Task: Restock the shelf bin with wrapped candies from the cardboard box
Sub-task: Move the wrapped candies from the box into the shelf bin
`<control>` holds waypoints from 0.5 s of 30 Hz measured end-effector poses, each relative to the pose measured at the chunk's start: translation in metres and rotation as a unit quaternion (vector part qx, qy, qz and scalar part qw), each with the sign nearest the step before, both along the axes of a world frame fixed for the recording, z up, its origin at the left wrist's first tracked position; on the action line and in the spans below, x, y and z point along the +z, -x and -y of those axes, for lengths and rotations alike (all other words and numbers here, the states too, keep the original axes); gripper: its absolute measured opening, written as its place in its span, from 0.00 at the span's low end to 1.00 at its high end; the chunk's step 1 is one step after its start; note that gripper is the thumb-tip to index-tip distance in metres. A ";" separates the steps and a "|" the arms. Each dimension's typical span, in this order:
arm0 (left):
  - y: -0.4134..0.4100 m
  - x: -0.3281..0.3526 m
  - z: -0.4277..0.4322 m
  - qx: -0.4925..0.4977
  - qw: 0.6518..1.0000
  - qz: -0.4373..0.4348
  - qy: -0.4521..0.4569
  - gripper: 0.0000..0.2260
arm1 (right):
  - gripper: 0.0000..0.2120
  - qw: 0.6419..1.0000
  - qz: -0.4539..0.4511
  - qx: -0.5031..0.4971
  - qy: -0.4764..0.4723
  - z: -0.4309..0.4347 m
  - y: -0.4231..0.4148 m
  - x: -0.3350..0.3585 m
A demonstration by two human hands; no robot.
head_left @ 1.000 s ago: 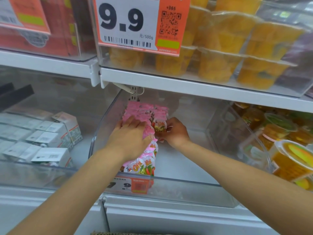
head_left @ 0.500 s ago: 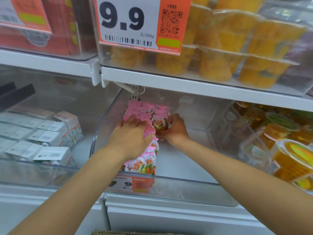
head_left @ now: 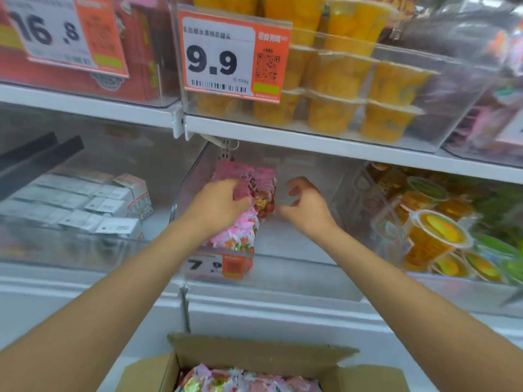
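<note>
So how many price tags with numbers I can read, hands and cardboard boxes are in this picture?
Price tags with readable numbers: 3 (16.8 tag, 9.9 tag, tag starting with 7)
Hands: 2 (left hand gripping wrapped candies, right hand holding nothing)
Cardboard box: 1
Total: 6

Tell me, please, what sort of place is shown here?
Most likely a grocery shop's snack aisle: a printed price tag hangs at the shelf edge, a clear bin holds packaged fruit cups, and an open cardboard box of wrapped candies stands below.
</note>
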State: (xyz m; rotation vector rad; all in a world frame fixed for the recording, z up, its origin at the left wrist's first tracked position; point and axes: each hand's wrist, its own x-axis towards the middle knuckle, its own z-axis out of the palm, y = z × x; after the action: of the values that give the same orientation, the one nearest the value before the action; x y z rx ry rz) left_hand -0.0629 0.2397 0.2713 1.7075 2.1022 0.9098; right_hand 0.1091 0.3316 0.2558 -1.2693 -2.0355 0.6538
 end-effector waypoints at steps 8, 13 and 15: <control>-0.065 -0.038 0.122 0.023 0.997 -0.005 -0.067 0.03 | 0.09 0.988 -0.021 0.080 -0.132 0.159 -0.060 -0.050; -0.064 -0.151 0.188 -0.003 0.978 0.114 0.173 0.04 | 0.19 0.947 0.216 0.144 0.188 0.198 -0.099 -0.183; -0.053 -0.194 0.211 0.000 0.962 0.162 0.219 0.05 | 0.27 0.912 0.267 0.150 0.272 0.206 -0.107 -0.235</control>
State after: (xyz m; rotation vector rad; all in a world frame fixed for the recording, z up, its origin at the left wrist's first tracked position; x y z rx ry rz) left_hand -0.0101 0.0284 0.0777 1.2418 1.9045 0.6109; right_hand 0.2162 0.1257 0.0206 -1.5894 -2.6462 1.1856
